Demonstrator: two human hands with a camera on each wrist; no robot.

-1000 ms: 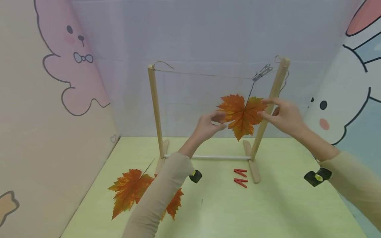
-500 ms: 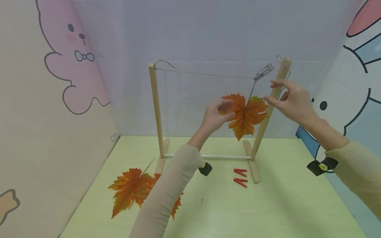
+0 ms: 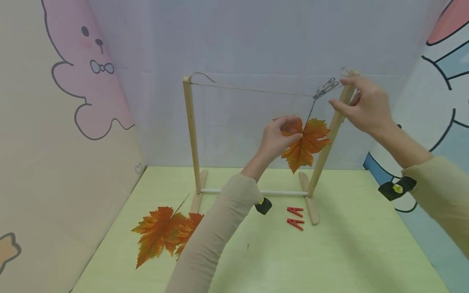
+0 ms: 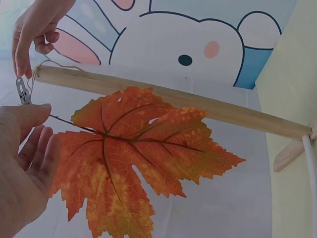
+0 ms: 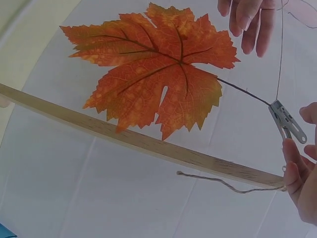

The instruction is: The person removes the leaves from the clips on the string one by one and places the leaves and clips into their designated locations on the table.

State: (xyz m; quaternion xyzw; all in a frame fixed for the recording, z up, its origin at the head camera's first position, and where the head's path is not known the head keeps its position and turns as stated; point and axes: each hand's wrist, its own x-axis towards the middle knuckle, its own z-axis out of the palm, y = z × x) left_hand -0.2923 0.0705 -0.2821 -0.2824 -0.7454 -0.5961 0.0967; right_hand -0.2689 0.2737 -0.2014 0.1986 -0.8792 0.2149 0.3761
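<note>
An orange maple leaf hangs by its dark stem from a grey clothespin on the string. My left hand overlaps the leaf's left side in the head view, thumb and fingers apart. Seen from the right wrist, the left hand is relaxed beside the leaf, holding nothing. At the right post my right hand is raised, thumb and fingers spread close to the clothespin's free ends. From the right wrist, its fingertips overlap the end of the clothespin; nothing is pinched.
The string runs between two wooden posts with flat feet, joined low down by a white rod. Two red clothespins lie near the right foot. More maple leaves lie at the table's left, partly behind my left sleeve.
My right hand has risen from the leaf's right edge to beside the grey clothespin. My left hand has shifted right and up across the leaf. The leaf still hangs in place.
</note>
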